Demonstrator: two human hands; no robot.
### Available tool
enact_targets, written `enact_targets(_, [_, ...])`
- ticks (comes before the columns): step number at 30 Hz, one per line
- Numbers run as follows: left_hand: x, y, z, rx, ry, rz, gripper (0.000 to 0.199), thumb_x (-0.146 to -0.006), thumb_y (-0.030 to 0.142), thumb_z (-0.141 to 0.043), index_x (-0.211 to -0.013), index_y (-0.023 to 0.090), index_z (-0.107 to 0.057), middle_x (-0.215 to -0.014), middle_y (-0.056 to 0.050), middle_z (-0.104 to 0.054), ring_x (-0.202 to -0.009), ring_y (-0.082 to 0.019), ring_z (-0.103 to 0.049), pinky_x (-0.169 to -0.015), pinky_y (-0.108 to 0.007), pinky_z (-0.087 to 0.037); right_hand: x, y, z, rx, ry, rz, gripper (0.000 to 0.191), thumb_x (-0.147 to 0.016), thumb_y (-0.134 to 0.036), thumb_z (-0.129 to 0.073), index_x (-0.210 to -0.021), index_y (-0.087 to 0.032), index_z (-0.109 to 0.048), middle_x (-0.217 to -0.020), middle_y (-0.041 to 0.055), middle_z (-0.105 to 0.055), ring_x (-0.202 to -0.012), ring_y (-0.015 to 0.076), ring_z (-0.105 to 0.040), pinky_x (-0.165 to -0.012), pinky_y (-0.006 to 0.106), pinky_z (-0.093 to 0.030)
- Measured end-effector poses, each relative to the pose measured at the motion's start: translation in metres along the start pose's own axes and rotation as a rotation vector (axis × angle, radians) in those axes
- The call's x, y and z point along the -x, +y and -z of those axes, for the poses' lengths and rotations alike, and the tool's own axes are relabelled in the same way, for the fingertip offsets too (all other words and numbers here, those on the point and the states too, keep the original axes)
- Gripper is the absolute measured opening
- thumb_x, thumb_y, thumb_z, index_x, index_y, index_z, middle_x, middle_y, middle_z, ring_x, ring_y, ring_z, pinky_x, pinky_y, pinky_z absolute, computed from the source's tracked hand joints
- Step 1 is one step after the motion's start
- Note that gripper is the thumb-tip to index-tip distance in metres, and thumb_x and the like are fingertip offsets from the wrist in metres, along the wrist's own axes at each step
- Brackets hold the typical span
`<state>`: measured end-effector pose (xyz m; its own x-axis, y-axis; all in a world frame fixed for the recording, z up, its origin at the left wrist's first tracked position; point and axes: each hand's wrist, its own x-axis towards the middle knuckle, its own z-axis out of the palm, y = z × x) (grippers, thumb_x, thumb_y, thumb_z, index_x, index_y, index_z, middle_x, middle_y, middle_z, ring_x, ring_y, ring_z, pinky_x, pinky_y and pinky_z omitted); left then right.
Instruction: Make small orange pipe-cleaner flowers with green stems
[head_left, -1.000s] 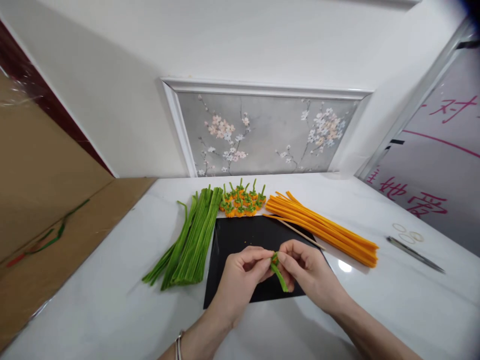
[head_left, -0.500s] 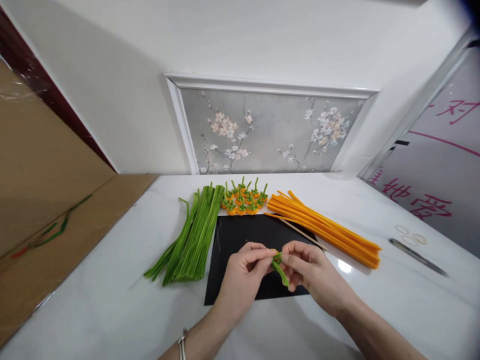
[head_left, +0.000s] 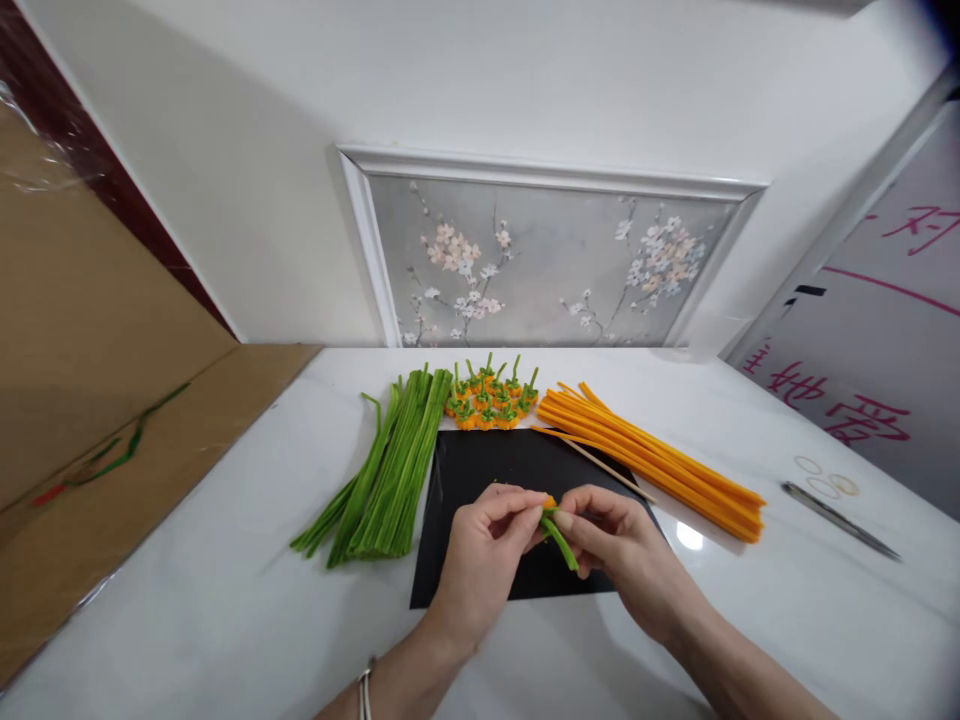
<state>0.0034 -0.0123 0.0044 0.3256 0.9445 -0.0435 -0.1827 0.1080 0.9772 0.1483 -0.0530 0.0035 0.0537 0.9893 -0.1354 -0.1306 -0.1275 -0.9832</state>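
Note:
Between my hands is a small orange and green pipe-cleaner piece (head_left: 559,545), its green stem pointing down toward me. My left hand (head_left: 491,545) pinches its orange and green top between thumb and fingers. From the other side, my right hand (head_left: 619,540) pinches the green part near the top, fingers curled. The fingertips cover much of the piece. Both hands are above a black mat (head_left: 480,465). Behind the mat stand several finished-looking pieces (head_left: 491,400) of the same kind, orange below with green tops and upright stems.
A bundle of green pipe cleaners (head_left: 394,470) lies left of the mat, an orange bundle (head_left: 652,460) to the right. A thin wooden stick (head_left: 607,468) rests by the mat's corner. Tweezers (head_left: 840,520) and several thin rings (head_left: 825,487) lie far right. Cardboard (head_left: 150,460) borders the left.
My fingers have shifted slightly around the piece's top, and the right thumb has moved a little left. The view has shifted slightly; both hands keep their pinch.

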Motion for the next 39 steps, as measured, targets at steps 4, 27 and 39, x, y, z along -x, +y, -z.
enact_targets(4, [0.002,-0.001,-0.002,0.04,-0.03,0.035,0.019,-0.07,0.033,-0.075,-0.082,0.018,-0.078,-0.09,-0.004,-0.061,-0.08,-0.015,-0.062,-0.073,-0.027,-0.057,-0.002,0.005,-0.003,0.024,0.082,0.099,0.034,-0.075,-0.048,-0.07,-0.07,-0.017,-0.057,-0.06,-0.004,-0.048,-0.052,0.0081,-0.041,-0.048,0.021,-0.033])
enact_targets(27, [0.002,0.002,-0.002,0.092,-0.099,0.134,0.024,-0.066,0.021,-0.075,-0.089,0.018,-0.077,-0.093,-0.005,-0.065,-0.082,-0.015,-0.061,-0.079,-0.029,-0.052,0.0,0.001,0.011,0.57,0.042,0.379,0.008,-0.088,-0.027,-0.055,-0.084,-0.02,-0.059,-0.076,0.0017,-0.059,-0.066,0.0143,-0.054,-0.058,0.024,-0.043])
enact_targets(39, [-0.003,0.002,0.004,-0.144,-0.2,0.066,0.017,-0.071,0.021,-0.071,-0.086,0.019,-0.079,-0.083,-0.005,-0.066,-0.08,-0.016,-0.058,-0.073,-0.027,-0.047,0.001,0.004,0.011,1.079,0.033,0.775,0.023,-0.094,-0.011,-0.037,-0.085,-0.019,-0.057,-0.085,0.0067,-0.062,-0.073,0.0159,-0.057,-0.064,0.026,-0.046])
